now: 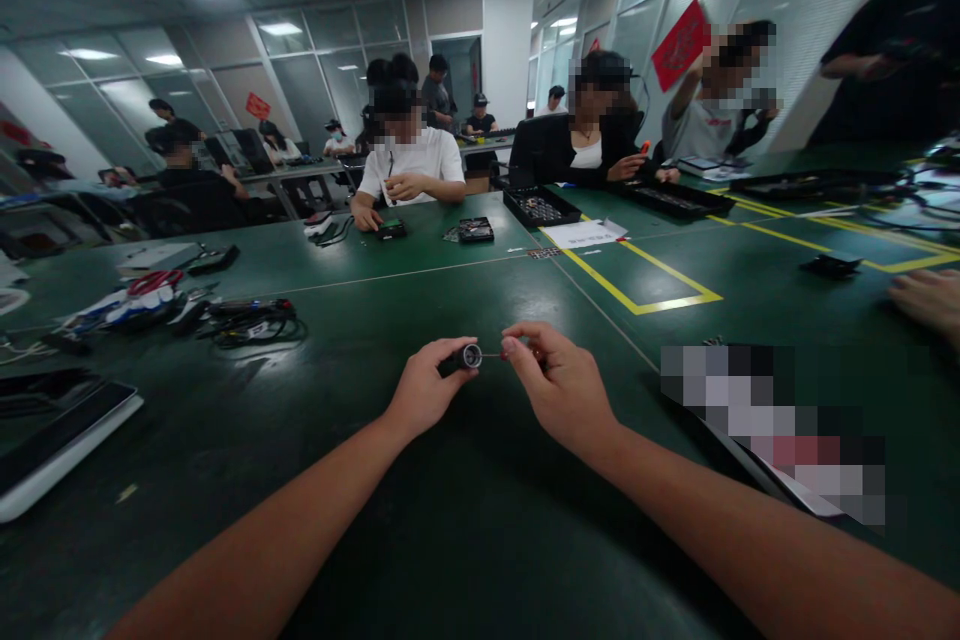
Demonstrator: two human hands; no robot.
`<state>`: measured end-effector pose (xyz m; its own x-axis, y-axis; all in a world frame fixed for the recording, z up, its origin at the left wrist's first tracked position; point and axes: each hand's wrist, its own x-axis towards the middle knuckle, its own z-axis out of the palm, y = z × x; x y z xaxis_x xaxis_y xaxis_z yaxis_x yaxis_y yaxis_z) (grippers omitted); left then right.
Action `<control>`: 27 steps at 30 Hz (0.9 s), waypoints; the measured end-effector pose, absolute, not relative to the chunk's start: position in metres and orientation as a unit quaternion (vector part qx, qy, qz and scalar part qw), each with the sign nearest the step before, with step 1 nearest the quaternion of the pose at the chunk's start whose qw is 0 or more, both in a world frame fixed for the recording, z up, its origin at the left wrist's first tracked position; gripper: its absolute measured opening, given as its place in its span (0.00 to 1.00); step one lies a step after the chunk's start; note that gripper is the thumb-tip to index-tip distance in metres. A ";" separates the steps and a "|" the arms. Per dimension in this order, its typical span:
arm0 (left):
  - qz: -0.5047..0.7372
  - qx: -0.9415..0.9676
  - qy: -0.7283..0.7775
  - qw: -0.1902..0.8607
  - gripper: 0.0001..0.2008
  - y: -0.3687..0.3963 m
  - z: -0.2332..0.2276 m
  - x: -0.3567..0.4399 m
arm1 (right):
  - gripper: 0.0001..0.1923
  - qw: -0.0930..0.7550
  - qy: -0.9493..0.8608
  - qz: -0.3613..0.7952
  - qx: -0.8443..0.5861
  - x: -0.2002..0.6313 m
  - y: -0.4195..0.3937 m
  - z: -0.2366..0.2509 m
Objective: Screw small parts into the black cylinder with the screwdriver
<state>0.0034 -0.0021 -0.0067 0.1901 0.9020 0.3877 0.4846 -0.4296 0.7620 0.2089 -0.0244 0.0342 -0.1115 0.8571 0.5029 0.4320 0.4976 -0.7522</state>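
Two bare hands, left and right, pinch a small black ringed cylinder over matte green table.

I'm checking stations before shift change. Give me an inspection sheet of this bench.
Surface: green table with yellow tape lines.
Job's things: small black cylinder in the left hand; the right hand pinches a thin pin at its end.
Clutter: white tablet at left, black trays, paper.
Grippers: both hands closed on the parts.
Cables: tangled bundle at left.
Surroundings: seated people opposite; another person's hand at right.
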 end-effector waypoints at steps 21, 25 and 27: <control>0.421 0.722 0.488 0.251 0.21 0.000 -0.008 0.001 | 0.13 0.430 -0.741 0.195 -0.478 0.211 -0.019 0.034; 0.425 0.719 0.488 0.251 0.21 0.001 -0.009 0.000 | 0.13 0.429 -0.746 0.199 -0.469 0.212 -0.020 0.032; 0.424 0.723 0.485 0.249 0.21 0.001 -0.009 0.000 | 0.12 0.433 -0.746 0.203 -0.463 0.212 -0.021 0.033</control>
<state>0.0002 0.0010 -0.0092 0.1698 0.9127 0.3718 0.4896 -0.4055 0.7719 0.2120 -0.0207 0.0330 -0.1967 0.8668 0.4582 0.5157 0.4889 -0.7036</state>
